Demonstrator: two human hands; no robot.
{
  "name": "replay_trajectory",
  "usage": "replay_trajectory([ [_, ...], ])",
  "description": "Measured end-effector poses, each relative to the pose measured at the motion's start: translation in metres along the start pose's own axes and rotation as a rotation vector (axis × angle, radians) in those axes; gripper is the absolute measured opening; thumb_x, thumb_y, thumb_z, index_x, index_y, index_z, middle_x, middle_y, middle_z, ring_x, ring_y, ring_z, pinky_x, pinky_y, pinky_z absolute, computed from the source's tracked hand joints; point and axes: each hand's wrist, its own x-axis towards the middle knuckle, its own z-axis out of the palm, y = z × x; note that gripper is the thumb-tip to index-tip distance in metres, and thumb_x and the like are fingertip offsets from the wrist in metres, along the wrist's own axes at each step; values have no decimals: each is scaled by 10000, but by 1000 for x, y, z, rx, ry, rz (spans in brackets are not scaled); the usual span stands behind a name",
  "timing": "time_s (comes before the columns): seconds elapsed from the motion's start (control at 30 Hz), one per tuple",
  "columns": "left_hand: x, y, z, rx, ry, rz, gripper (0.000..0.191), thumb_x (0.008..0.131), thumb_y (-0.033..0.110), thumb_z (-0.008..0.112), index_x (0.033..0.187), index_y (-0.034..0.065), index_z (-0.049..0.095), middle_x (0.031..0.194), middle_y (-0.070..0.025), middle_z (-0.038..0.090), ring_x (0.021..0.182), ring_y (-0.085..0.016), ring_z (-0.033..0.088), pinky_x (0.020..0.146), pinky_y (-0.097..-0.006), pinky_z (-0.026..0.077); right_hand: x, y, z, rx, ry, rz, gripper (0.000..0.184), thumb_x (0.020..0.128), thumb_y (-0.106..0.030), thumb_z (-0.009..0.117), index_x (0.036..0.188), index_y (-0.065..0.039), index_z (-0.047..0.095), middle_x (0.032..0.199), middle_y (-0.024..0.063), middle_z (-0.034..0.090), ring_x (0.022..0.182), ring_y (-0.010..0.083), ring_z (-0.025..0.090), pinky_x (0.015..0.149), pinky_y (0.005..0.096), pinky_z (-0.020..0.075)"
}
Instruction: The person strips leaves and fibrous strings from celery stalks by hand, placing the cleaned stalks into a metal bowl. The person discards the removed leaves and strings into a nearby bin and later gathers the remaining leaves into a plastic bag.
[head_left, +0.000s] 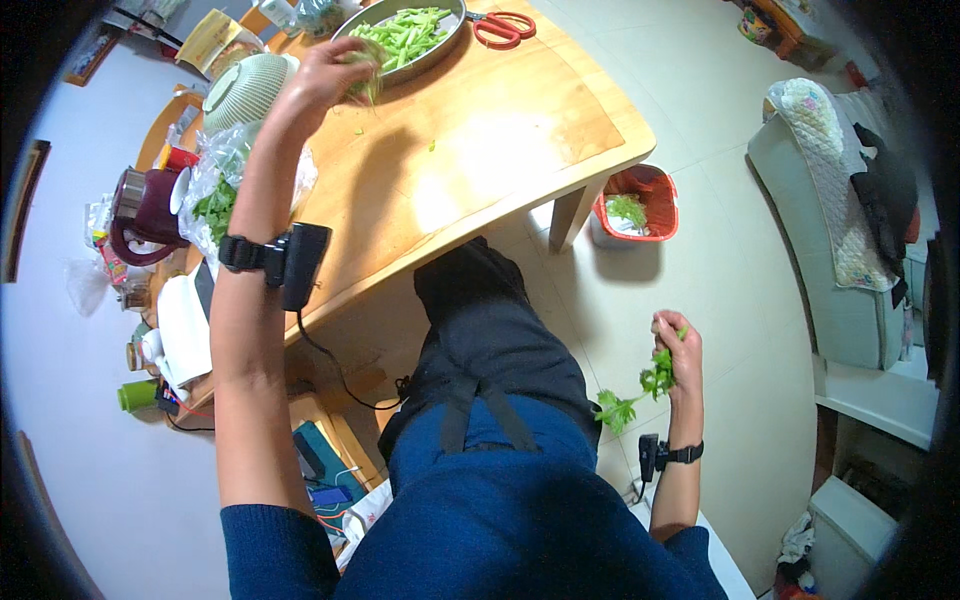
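My left hand (330, 75) is at the near left rim of a round metal pan (454, 37) and holds a blurred bunch of thin green plant strands (366, 73). Cut pale green stalk pieces (409, 37) lie in the pan. Scissors with red handles (504, 30) rest on the wooden table (480, 142), touching or close to the pan's right side. Out over the floor at the right, my right hand (679, 349) is closed around a leafy green sprig (656, 375), whose leaves hang toward my lap. Small green scraps dot the tabletop.
A red-rimmed bin (667, 217) with green scraps stands by the table leg (574, 221). Along the table's left side are a ribbed pale green basket (247, 90), a plastic bag with leafy greens (217, 202) and a dark red kettle (154, 210). A padded seat (817, 225) stands far right.
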Motion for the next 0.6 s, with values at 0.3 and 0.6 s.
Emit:
replay_trajectory([
  [0.3,-31,-74,0,1020,50,-105,313,924,285,511,1113,35,526,946,-285,617,915,-446,587,798,-491,459,-15,49,-30,168,36,71,135,879,-126,616,972,-30,598,766,-7,567,519,23,390,455,174,318],
  [0.6,-85,8,137,978,-53,269,163,884,126,481,959,-16,450,922,-279,525,768,-437,590,685,-509,490,-10,32,-17,242,18,18,135,877,-147,633,955,-41,605,757,-21,546,523,15,371,457,168,294],
])
